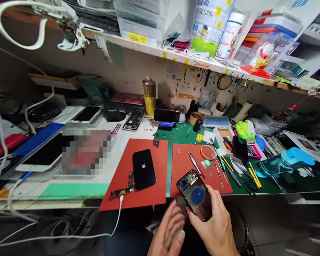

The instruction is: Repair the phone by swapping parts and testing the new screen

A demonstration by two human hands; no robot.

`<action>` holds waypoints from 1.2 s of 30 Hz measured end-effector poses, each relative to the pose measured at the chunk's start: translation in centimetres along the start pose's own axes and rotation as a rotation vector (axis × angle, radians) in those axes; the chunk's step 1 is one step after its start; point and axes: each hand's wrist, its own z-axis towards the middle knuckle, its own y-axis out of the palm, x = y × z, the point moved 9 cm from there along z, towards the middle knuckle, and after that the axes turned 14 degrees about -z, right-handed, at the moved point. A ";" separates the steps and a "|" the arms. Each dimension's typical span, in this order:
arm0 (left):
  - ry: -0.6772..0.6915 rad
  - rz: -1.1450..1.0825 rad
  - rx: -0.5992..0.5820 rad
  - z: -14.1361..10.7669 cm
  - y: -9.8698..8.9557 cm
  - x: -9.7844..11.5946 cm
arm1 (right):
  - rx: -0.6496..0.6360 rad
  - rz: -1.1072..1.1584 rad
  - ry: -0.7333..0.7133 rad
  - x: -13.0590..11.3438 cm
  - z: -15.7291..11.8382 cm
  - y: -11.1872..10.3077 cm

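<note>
My right hand (215, 224) grips a dark phone housing (202, 206) by its edges, near the front edge of the bench. A round blue disc and the camera opening show on the housing's upward face. Just left of it is my left hand (170, 227), its fingers stretched out and holding nothing. On the left red mat (160, 167) lies a phone screen (144, 170) lit with a white apple logo. A small flex board (125, 190) sits beside that screen, joined to a white cable (120, 209).
Tweezers (218, 170), a screwdriver (194, 161) and a coil lie on the right red mat (175, 174). Beyond are a parts box (221, 138), a blue bottle (285, 161) and a yellow spray can (149, 96). A loaded shelf (154, 46) overhangs the bench.
</note>
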 end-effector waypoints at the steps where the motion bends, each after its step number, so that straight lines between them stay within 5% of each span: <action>1: 0.043 -0.093 0.030 0.1 0.5 0.5 | 0.032 -0.028 -0.027 -0.7 -0.6 -0.3; 7: -0.130 -0.453 0.045 2.0 4.7 2.2 | 0.147 -0.081 -0.333 -5.8 -3.9 -1.6; 11: -0.220 -0.624 -0.075 3.1 5.6 3.5 | 0.145 0.108 -0.534 -7.2 -5.3 -3.9; 14: -0.301 -0.734 -0.215 3.2 5.9 3.3 | 0.021 0.318 -0.397 -4.6 -3.7 -4.6; 18: -0.414 -0.718 -0.286 2.5 5.5 1.3 | -0.118 0.358 -0.095 -0.4 -0.3 -3.0; 24: -0.623 -0.589 -0.235 0.8 5.1 -1.5 | -0.435 0.450 -0.158 -2.2 1.5 0.9; 36: -0.526 -0.425 -0.171 1.2 5.1 -1.4 | -0.365 0.521 -0.116 -2.3 2.1 0.6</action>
